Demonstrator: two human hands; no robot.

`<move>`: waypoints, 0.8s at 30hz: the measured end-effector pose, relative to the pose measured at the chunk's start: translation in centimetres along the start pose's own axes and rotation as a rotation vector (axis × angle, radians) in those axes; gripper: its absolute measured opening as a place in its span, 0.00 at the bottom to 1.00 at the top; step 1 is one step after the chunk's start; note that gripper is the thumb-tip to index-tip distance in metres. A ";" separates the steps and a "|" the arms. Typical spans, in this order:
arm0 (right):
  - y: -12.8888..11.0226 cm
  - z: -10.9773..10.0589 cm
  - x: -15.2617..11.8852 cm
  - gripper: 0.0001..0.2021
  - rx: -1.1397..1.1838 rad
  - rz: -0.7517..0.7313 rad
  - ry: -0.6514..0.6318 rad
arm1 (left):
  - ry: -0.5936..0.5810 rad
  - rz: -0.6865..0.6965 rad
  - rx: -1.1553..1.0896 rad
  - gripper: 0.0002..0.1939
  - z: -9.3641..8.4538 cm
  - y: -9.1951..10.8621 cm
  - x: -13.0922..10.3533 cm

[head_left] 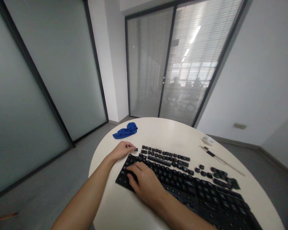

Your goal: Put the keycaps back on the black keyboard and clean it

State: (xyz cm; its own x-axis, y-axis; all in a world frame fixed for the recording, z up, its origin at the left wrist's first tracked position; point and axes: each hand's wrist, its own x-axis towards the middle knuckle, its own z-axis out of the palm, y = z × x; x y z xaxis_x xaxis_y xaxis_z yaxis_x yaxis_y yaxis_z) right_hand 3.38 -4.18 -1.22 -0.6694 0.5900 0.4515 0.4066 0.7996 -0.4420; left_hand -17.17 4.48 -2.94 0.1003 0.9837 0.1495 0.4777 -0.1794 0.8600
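Note:
My left hand [123, 150] is at the far left corner of the keyboard, on the tabletop, with its fingers closed on a small black keycap [136, 149]. My right hand [145, 180] rests over the left end of the black keyboard [180, 179]. Its thumb and fingers are apart there, with the fingertips down on the keys; I see nothing held between them. Beyond the keyboard, loose keycaps [158, 151] lie in rows, among them a long space bar [159, 160]. Part of the keyboard's near side is hidden under my right forearm.
A crumpled blue cloth [126, 131] lies at the round table's [156, 127] far left. At the right are more loose keycaps [219, 174], a thin stick-like tool with a dark part [211, 154] and a small white object [208, 140]. Glass partitions stand beyond.

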 end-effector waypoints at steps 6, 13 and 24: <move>1.9 -2.5 0.8 0.12 -0.117 0.075 0.234 | -0.082 0.054 -0.155 0.20 0.2 1.8 -0.6; 3.2 -3.1 0.8 0.14 -0.167 -0.004 0.259 | -0.251 0.104 -0.268 0.17 0.4 2.6 -1.0; 3.5 -1.9 1.0 0.09 -0.200 0.000 0.238 | -0.317 0.091 -0.248 0.15 0.1 2.8 -1.1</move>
State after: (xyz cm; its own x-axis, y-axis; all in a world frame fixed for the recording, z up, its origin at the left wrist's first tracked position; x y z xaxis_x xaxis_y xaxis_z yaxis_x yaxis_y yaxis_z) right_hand 5.34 -0.56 -0.88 -0.5149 0.5806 0.6307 0.5364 0.7921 -0.2913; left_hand -15.84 2.89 -0.78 0.4146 0.9039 0.1058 0.2337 -0.2180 0.9475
